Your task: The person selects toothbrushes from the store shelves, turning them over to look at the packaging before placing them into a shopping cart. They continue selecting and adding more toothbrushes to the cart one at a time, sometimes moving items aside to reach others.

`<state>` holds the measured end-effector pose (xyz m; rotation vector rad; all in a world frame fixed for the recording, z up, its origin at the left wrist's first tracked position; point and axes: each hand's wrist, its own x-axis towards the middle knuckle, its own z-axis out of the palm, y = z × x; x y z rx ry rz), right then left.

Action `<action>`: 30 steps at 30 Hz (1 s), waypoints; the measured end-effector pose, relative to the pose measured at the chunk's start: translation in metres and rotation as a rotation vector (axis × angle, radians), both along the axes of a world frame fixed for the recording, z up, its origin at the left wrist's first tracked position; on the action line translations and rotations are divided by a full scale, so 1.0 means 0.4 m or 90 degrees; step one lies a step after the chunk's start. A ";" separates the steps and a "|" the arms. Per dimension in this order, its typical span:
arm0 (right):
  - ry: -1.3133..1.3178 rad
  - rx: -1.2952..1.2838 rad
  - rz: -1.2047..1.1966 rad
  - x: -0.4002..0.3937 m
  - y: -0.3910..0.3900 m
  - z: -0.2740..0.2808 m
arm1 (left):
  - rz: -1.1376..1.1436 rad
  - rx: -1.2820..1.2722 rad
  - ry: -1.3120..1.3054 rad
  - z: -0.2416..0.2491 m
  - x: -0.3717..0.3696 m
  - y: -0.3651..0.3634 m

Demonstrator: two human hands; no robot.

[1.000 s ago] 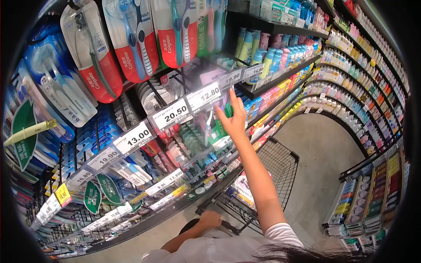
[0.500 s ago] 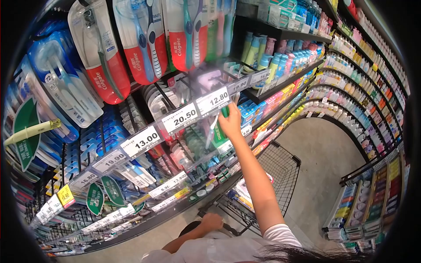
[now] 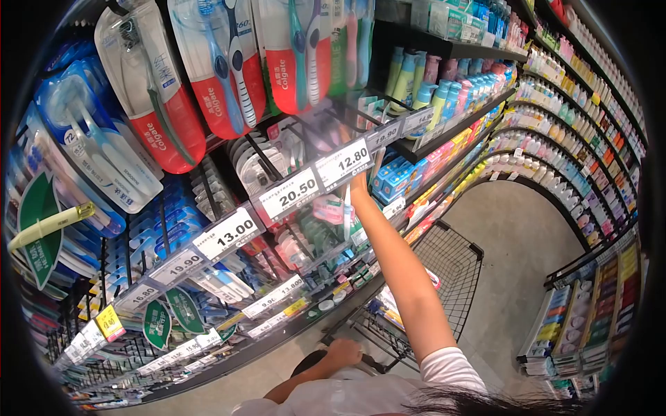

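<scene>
My right arm reaches up to the toothbrush rack, and my right hand (image 3: 359,186) is mostly hidden behind the 12.80 price tag (image 3: 352,158); its fingers do not show. Just left of the wrist hang a pink-and-white package (image 3: 329,209) and a slim pale one. Above the tags, large Colgate toothbrush packs (image 3: 220,97) with red bottoms hang in a row. Down low, my left hand (image 3: 343,353) is closed at the shopping cart's handle (image 3: 372,362).
A wire shopping cart (image 3: 454,267) with packages inside stands right of the rack. Shelves of pump bottles (image 3: 423,90) are beyond my right hand. Curved bottle shelves (image 3: 555,132) line the far right, with a low display (image 3: 583,312) below them.
My right hand has moved behind the price tag, its fingers now out of sight. The green package by it no longer shows clearly. The view has shifted slightly.
</scene>
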<state>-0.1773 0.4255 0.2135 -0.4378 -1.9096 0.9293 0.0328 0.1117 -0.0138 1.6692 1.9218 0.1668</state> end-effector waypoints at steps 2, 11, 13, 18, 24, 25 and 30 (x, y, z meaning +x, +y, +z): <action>-0.008 -0.029 0.012 0.007 -0.008 -0.001 | -0.003 0.003 -0.003 -0.003 -0.002 0.002; 0.143 -0.207 0.083 -0.025 0.021 -0.056 | 0.001 0.000 -0.021 -0.005 -0.011 0.007; 0.172 -0.170 0.081 -0.005 0.020 -0.049 | -0.001 -0.001 -0.031 0.011 -0.015 0.012; 0.231 -0.169 0.079 0.035 0.001 -0.017 | -0.005 -0.002 -0.031 0.012 -0.019 0.018; 0.203 -0.061 0.037 0.049 -0.018 0.005 | -0.020 0.012 -0.018 -0.001 -0.019 0.019; 0.198 -0.037 0.033 0.052 -0.022 0.008 | -0.020 0.017 -0.015 -0.003 -0.019 0.019; 0.272 -0.068 0.037 0.061 -0.059 0.037 | -0.027 0.009 -0.015 -0.007 -0.020 0.020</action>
